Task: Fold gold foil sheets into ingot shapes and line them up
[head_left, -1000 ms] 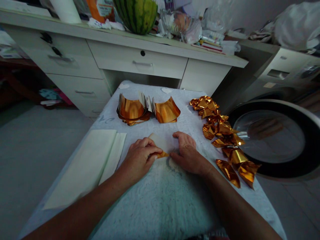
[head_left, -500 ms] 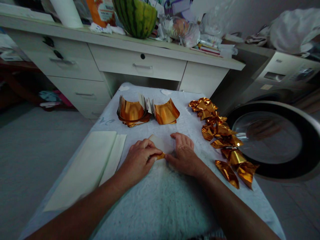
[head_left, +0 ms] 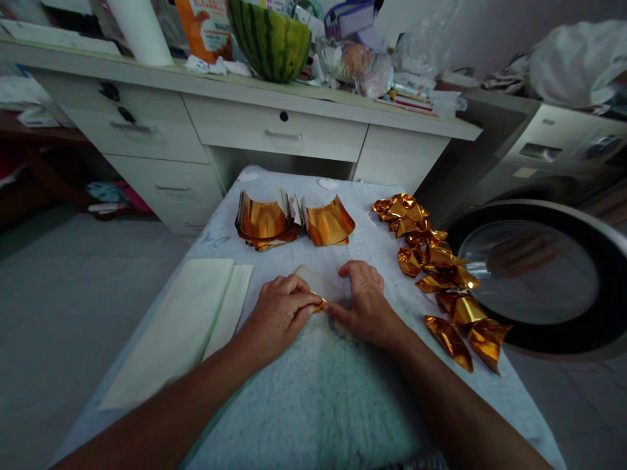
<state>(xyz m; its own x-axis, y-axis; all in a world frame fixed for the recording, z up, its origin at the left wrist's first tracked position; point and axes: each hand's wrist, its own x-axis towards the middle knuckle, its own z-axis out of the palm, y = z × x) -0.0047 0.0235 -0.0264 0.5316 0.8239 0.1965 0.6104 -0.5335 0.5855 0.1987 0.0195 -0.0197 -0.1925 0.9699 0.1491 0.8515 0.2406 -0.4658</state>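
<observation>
A sheet of foil paper [head_left: 317,282], pale side up with a narrow gold fold along its near edge, lies on the cloth-covered table [head_left: 313,405] between my hands. My left hand [head_left: 283,305] is closed, its thumb and fingers pinching the gold fold. On the sheet's right side rests my right hand [head_left: 365,301], thumb stretched to the fold's right end and fingers spread apart from it. Beyond them stand two curved stacks of gold foil paper, a left stack [head_left: 264,220] and a right stack [head_left: 329,223]. Several folded gold foil pieces [head_left: 441,261] lie along the table's right side.
Folded pale paper sheets [head_left: 171,326] lie at the left of the table. Behind it, a white desk [head_left: 284,140] carries a cut watermelon [head_left: 269,42] and clutter. A washing machine's open round door [head_left: 533,274] stands close to the right edge.
The view has shifted slightly. My left fingers still pinch the fold and my right thumb still touches its end; slightly less gold shows between them.
</observation>
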